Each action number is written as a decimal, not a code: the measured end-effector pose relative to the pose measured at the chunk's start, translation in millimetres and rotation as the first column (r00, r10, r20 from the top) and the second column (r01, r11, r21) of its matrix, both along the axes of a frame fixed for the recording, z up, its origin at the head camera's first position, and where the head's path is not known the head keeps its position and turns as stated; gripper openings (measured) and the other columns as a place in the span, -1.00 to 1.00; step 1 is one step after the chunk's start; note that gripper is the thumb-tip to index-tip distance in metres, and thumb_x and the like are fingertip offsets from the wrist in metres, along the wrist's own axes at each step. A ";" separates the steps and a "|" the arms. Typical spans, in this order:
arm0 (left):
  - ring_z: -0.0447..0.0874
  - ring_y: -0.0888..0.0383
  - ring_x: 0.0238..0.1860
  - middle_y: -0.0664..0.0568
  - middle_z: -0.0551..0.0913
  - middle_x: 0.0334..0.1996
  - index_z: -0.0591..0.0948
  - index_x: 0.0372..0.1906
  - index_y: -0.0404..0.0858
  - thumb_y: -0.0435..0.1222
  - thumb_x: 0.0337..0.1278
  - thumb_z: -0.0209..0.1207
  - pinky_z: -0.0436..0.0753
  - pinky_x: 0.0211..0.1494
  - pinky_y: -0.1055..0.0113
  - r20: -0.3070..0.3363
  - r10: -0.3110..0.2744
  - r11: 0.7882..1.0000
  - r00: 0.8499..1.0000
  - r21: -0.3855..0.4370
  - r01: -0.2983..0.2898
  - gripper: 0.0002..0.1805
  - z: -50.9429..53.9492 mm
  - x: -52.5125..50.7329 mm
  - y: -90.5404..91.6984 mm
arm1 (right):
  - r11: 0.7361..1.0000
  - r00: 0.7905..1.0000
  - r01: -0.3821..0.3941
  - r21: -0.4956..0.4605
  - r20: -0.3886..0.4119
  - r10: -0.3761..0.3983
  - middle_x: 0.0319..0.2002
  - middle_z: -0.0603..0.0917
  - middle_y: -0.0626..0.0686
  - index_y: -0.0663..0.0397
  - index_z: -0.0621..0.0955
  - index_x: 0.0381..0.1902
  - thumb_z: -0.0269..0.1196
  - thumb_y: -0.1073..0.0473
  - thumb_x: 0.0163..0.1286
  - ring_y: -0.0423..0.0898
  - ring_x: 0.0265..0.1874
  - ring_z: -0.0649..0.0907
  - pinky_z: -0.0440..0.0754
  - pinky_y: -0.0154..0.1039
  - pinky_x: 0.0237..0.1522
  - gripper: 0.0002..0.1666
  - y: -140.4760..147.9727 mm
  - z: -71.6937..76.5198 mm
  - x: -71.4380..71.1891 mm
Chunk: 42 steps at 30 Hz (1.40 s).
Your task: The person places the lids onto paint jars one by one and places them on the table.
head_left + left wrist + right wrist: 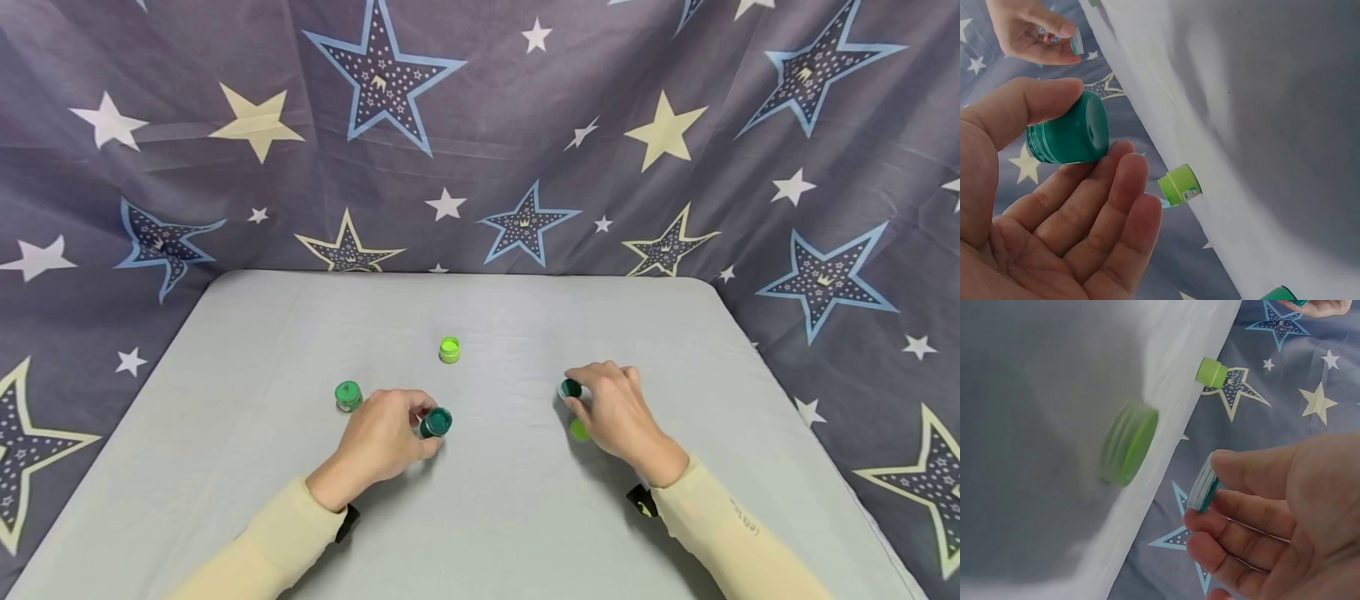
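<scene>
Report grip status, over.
Left grip holds round teal plastic jar. Right grip pinches round teal-lined plastic lid. Round lime plastic lid near right grip.

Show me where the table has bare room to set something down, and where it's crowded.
Bare table lies between the left hand and right hand, and behind the lime jar to the far edge. Tight spots: the green jar beside the left hand, the lime lid by the right hand.

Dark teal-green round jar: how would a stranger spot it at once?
Over the grey cloth-covered table, find the person's left grip. It holds the dark teal-green round jar, darker and bluer than the brighter green round jar standing beside that grip.
</scene>
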<state>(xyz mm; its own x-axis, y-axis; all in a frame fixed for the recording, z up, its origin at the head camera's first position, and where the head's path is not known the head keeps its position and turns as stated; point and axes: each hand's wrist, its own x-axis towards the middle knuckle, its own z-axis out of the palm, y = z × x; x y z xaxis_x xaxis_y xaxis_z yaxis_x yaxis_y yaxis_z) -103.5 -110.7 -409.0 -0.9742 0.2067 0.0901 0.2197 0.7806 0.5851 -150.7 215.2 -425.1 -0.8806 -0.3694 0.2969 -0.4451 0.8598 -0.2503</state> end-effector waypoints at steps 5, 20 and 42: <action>0.50 0.24 -0.41 0.24 0.62 -0.50 0.76 -0.32 -0.06 -0.32 -0.23 0.62 0.52 -0.30 0.26 -0.014 -0.004 1.000 1.000 0.005 0.004 -0.71 0.8 2.2 1.3 | 1.000 1.000 -0.019 -0.020 -0.008 0.019 0.03 0.76 0.09 0.13 0.72 0.11 0.50 0.16 0.28 0.08 -0.01 0.66 0.32 0.00 -0.10 -0.55 -4.7 1.7 4.5; 0.48 0.29 -0.47 0.25 0.60 -0.53 0.77 -0.32 -0.05 -0.30 -0.26 0.63 0.51 -0.38 0.30 -0.033 -0.024 1.000 0.999 0.015 0.025 -0.69 -2.1 6.6 6.8 | 0.990 0.997 -0.077 -0.115 -0.011 0.076 -0.05 0.77 0.00 0.10 0.74 0.02 0.54 0.18 0.22 0.00 -0.06 0.67 0.29 -0.07 -0.07 -0.60 -18.4 2.1 18.9; 0.48 0.32 -0.47 0.32 0.59 -0.52 0.78 -0.32 -0.04 -0.30 -0.28 0.63 0.50 -0.40 0.35 -0.070 -0.045 0.999 0.997 0.025 0.046 -0.69 -3.4 13.7 15.8 | 0.973 0.988 -0.154 -0.173 -0.028 0.151 -0.08 0.78 -0.03 0.09 0.75 -0.03 0.56 0.19 0.19 -0.07 -0.08 0.68 0.31 -0.08 -0.05 -0.62 -34.2 2.8 35.6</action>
